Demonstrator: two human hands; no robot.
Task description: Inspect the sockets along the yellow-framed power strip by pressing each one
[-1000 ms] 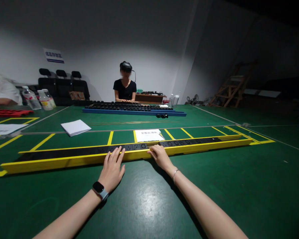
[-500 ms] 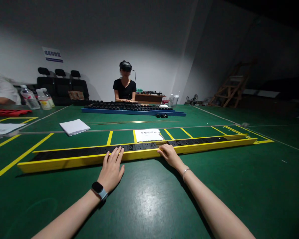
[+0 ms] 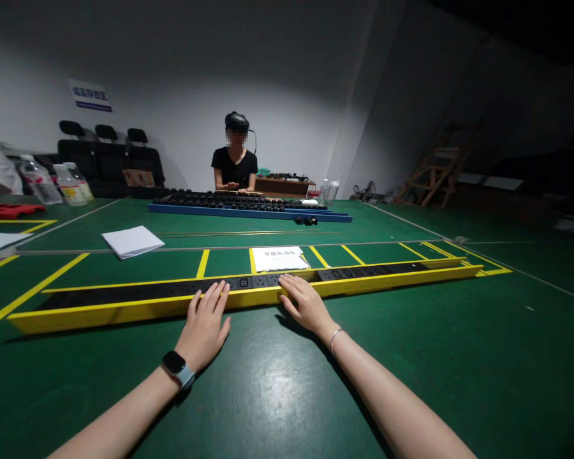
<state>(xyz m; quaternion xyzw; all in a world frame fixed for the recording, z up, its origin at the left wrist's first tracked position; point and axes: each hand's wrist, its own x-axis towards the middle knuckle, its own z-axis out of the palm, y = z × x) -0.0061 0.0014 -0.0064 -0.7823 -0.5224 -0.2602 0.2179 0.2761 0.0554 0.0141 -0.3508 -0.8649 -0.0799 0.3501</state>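
Note:
A long yellow rail (image 3: pixel 387 278) with a black socket strip (image 3: pixel 124 292) in its channel lies across the green table in front of me. My left hand (image 3: pixel 204 325) rests flat on the rail's near edge, fingers stretched out onto the yellow lip. My right hand (image 3: pixel 305 301) lies to its right, fingers spread over the rail beside a socket module (image 3: pixel 243 282). A smartwatch is on my left wrist and a bracelet on my right.
A white label sheet (image 3: pixel 278 259) lies just behind the rail, a paper pad (image 3: pixel 132 241) to the far left. Another person (image 3: pixel 234 162) sits at the far side behind a blue rail (image 3: pixel 249 213) with black modules. Bottles (image 3: pixel 52 182) stand at the left.
The rail first shifted right, then back left. My right hand went right along it and has come back close to my left hand, which stayed in place.

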